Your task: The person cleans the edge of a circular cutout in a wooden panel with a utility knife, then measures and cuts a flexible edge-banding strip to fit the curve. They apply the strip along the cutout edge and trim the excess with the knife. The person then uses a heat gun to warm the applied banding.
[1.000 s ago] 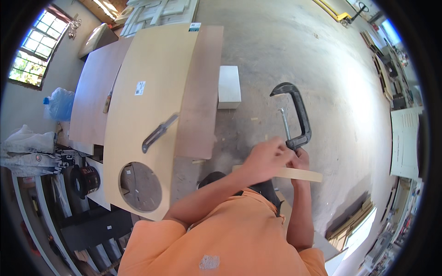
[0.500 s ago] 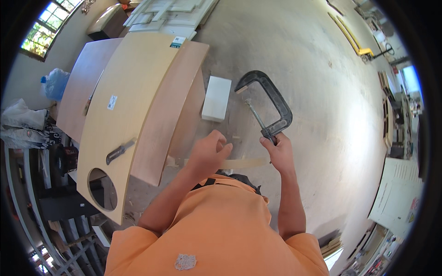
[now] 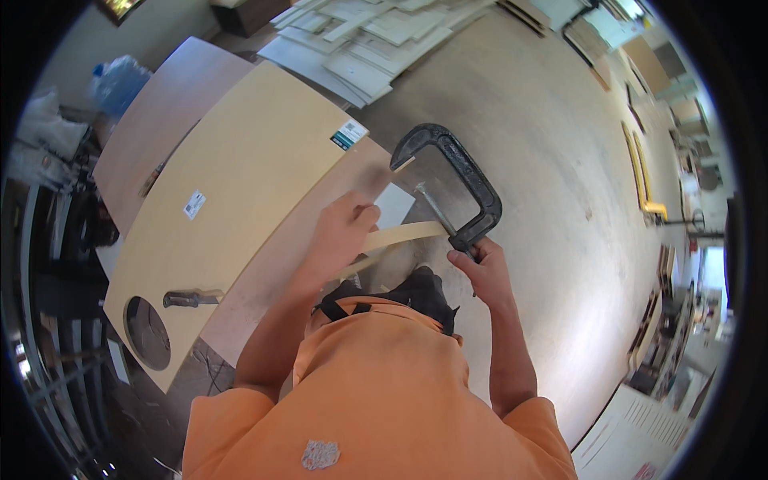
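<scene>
My right hand [image 3: 484,268] grips a large black C-clamp [image 3: 480,180] by its lower end, near the screw. The clamp's frame stands up away from me, with the threaded screw [image 3: 436,206] pointing into its opening. My left hand [image 3: 340,232] is closed, its fingers curled in over the pinkish board. A narrow pale wooden strip [image 3: 408,232] runs from beside those fingers toward the foot of the clamp. Whether the left fingers hold it is hidden. Left of that hand, a utility knife [image 3: 192,298] lies on a long pale wooden panel [image 3: 232,160] near its round hole.
Pinkish boards [image 3: 180,104] lie under and beside the panel. Past my left hand, a white block [image 3: 394,206] is partly covered. White boards [image 3: 352,44] are piled at the back, and a yellow pallet jack [image 3: 640,176] stands far right on the concrete floor [image 3: 552,160].
My view has swung, so the panel and boards sit differently in it. My left hand is now over the pinkish board, partly covering the white block. My right hand still grips the clamp.
</scene>
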A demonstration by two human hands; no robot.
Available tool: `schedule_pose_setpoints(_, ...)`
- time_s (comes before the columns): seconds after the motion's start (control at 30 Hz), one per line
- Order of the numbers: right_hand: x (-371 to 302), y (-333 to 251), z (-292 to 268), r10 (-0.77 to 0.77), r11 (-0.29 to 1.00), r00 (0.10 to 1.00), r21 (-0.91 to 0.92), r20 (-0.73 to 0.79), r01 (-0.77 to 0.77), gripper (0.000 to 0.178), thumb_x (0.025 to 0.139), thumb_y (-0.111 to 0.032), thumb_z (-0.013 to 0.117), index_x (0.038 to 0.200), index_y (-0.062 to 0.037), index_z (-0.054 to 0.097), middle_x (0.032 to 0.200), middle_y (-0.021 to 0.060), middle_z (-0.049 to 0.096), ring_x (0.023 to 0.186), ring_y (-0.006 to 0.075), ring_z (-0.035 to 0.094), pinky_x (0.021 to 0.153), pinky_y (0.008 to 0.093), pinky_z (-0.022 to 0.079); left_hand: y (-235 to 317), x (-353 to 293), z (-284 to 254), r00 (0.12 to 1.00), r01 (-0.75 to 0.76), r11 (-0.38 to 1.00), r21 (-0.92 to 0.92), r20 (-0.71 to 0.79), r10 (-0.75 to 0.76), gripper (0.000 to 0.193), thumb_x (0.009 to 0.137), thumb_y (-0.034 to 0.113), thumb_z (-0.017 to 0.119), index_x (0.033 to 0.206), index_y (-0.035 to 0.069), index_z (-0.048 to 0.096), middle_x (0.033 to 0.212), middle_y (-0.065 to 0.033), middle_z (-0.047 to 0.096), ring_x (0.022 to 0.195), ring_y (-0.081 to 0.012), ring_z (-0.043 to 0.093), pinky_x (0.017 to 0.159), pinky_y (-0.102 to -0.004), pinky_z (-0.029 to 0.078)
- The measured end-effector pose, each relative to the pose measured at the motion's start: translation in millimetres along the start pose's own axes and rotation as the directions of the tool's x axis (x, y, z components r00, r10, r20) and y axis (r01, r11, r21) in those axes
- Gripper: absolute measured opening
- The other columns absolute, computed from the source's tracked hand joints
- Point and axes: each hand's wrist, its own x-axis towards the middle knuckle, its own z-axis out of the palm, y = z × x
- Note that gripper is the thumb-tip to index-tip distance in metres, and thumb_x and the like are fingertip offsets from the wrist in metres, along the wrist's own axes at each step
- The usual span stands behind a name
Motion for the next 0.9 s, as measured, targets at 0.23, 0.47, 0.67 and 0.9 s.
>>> schedule_pose_setpoints(0.23,208.0,-13.5,-48.7,-0.28,0.913,0.91,-0.209,0.304,0.351,0.027,0.087,-0.016,0.082,0.103,0.0023,0.07,0.076,0.0037,0.067,0.071,0.0093,0.053,0.066,0.0315,0.047,45.9,56.2,-55.2,0.988,0.148,0.985,0.094,-0.053,-0.143,0.024,0.093,0.018,0.067,0.104,-0.003,0.069,0.085,-0.0067,0.069,0.08,-0.0122,0.063,0.07,-0.0284,0.049)
schedule_pose_setpoints(0.47,412.9,2.1,-19.4,-0.525,0.75,0.567,0.029,0.635,0.661,0.028,0.081,-0.021,0.087,0.091,-0.002,0.069,0.067,0.0119,0.059,0.059,0.025,0.05,0.059,0.0359,0.043,113.0,160.8,-37.1,0.774,0.596,0.472,0.65,-0.306,-0.555,0.049,0.087,0.025,0.077,0.124,-0.002,0.061,0.087,-0.0126,0.071,0.08,-0.0217,0.067,0.072,-0.0341,0.051)
schedule_pose_setpoints(0.67,486.4,54.7,44.5,-0.551,0.748,0.325,0.283,0.769,0.6,0.03,0.081,-0.03,0.086,0.1,-0.0097,0.074,0.069,0.0115,0.063,0.065,0.0345,0.061,0.062,0.0412,0.049,101.9,242.6,-19.8,0.652,0.738,0.356,0.573,-0.471,-0.594,0.043,0.09,0.019,0.075,0.122,-0.002,0.057,0.089,-0.0137,0.071,0.081,-0.0209,0.069,0.072,-0.0356,0.053)
schedule_pose_setpoints(0.9,514.2,94.2,89.6,-0.572,0.796,0.216,0.472,0.791,0.38,0.031,0.084,-0.021,0.084,0.11,-0.0077,0.073,0.114,0.0152,0.065,0.105,0.0343,0.062,0.085,0.0426,0.052,87.8,254.5,0.0,0.664,0.722,0.291,0.628,-0.51,-0.547,0.013,0.097,0.008,0.068,0.098,-0.001,0.059,0.064,-0.0111,0.056,0.054,-0.0173,0.051,0.053,-0.0372,0.039)
